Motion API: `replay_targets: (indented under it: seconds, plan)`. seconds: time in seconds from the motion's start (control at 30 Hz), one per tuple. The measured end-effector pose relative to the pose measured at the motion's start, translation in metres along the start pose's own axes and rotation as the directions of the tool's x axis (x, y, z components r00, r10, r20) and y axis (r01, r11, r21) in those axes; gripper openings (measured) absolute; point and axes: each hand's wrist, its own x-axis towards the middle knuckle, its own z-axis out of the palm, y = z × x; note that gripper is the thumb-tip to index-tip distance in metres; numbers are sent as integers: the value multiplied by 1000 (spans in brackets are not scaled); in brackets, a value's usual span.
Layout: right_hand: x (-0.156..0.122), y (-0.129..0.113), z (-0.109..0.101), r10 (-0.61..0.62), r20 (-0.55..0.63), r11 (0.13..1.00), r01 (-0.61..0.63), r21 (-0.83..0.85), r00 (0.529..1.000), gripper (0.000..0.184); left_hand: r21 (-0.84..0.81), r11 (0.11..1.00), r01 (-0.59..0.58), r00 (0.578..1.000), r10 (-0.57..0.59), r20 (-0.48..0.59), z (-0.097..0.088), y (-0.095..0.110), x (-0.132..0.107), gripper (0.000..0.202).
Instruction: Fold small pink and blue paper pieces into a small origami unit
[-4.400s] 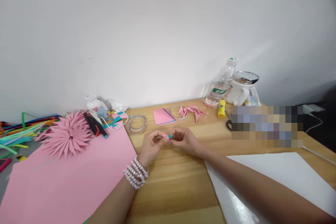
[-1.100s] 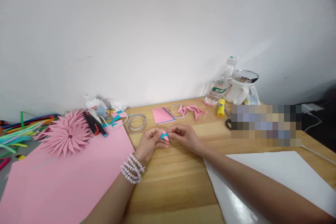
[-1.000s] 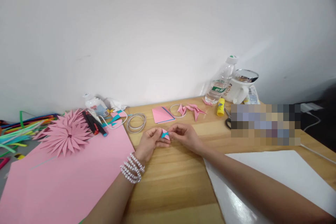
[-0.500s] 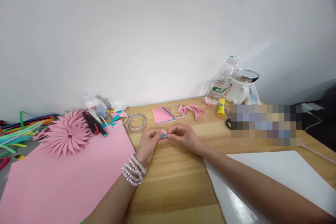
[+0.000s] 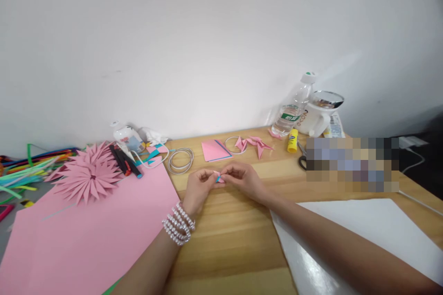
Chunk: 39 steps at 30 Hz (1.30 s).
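Note:
Both hands meet over the wooden table and pinch one small folded piece of paper, pink on one side and blue on the other. My left hand, with a pearl bracelet on its wrist, grips the piece from the left with closed fingers. My right hand pinches it from the right. Most of the piece is hidden between the fingertips.
A large pink sheet and a pink paper flower lie left, with markers and coloured strips. Behind the hands: wire rings, pink squares, folded pink pieces, a glue stick, bottle, mug, scissors. White sheet right.
The fingers have kept working the small pink and blue piece, which now shows less between them. Both hands stay in nearly the same spot; the view has shifted slightly.

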Motion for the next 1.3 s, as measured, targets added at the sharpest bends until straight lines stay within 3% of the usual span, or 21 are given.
replay_targets:
  seconds: [0.13, 0.3, 0.43, 0.57, 0.7, 0.9, 1.1, 1.3]
  plan:
    - [0, 1, 2, -45, 20, 999, 45, 4, 999, 17, 89, 994, -58, 995, 65, -79, -1, -3, 1, 18]
    - [-1, 2, 4, -100, -33, 993, 97, -70, 994, 17, 224, 972, -76, 995, 89, -47, -1, -2, 0, 20]
    - [0, 0, 3, -144, -95, 980, 128, -150, 985, 20, 172, 983, -70, 996, 78, -38, 1, -1, -1, 20]
    - [-1, -2, 2, -166, -70, 978, 156, -139, 984, 21, 50, 997, -55, 998, 57, -30, 2, -1, -1, 22]
    - [-2, -5, 2, -215, -61, 974, 210, -80, 975, 24, 63, 992, -105, 994, 105, 2, -1, 2, 0, 25]
    - [-3, -11, 0, -317, -75, 936, 300, -185, 945, 24, 105, 984, -146, 988, 139, 68, -6, 4, 1, 16]
    - [-4, -5, 3, -294, -106, 946, 273, -176, 950, 19, 152, 976, -155, 986, 144, 81, -7, 1, 3, 17]
    - [-5, -1, 5, -185, -142, 969, 156, -192, 972, 16, 233, 961, -150, 989, 147, 32, 0, -3, 0, 14]
